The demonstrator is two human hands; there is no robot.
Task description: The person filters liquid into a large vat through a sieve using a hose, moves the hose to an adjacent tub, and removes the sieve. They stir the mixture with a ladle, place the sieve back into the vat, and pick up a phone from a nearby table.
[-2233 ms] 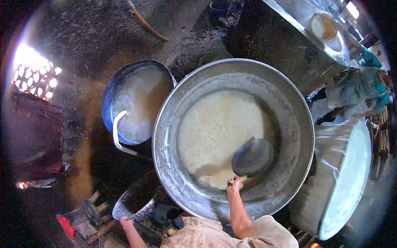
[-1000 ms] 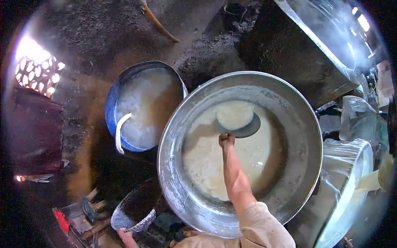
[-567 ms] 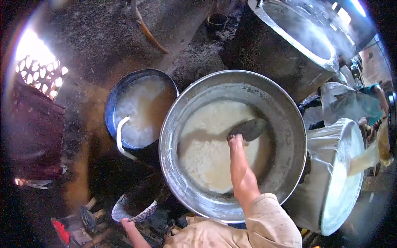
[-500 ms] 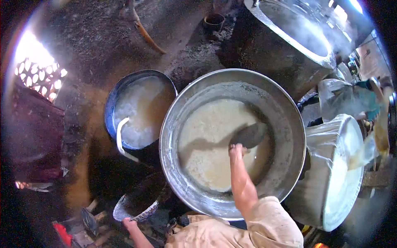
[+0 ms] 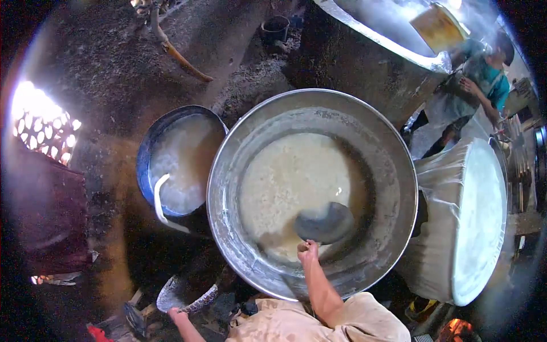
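In the head view my right hand (image 5: 308, 249) grips the edge of a dark, rounded scooping bowl (image 5: 326, 222). The bowl is over the near part of a wide metal vat (image 5: 393, 165), which holds a pale, cloudy liquid (image 5: 290, 182). Whether the bowl touches the liquid, I cannot tell. My left hand (image 5: 176, 313) is low on the left, its fingers closed on the rim of a dark container with a white-crusted edge (image 5: 199, 299). Shadow hides most of that container's inside.
A blue tub (image 5: 149, 188) of murky liquid with a white curved hose (image 5: 158, 199) stands left of the vat. On the right is a cloth-covered drum (image 5: 439, 228). A co-worker (image 5: 490, 85) tips a yellow container (image 5: 439, 27) by a large steaming vessel (image 5: 370, 28). Fire (image 5: 456, 329) glows lower right.
My right hand has drawn the bowl back towards me. The co-worker's yellow container has gone from beside the cloth-covered drum up to the steaming vessel. My left hand keeps its hold.
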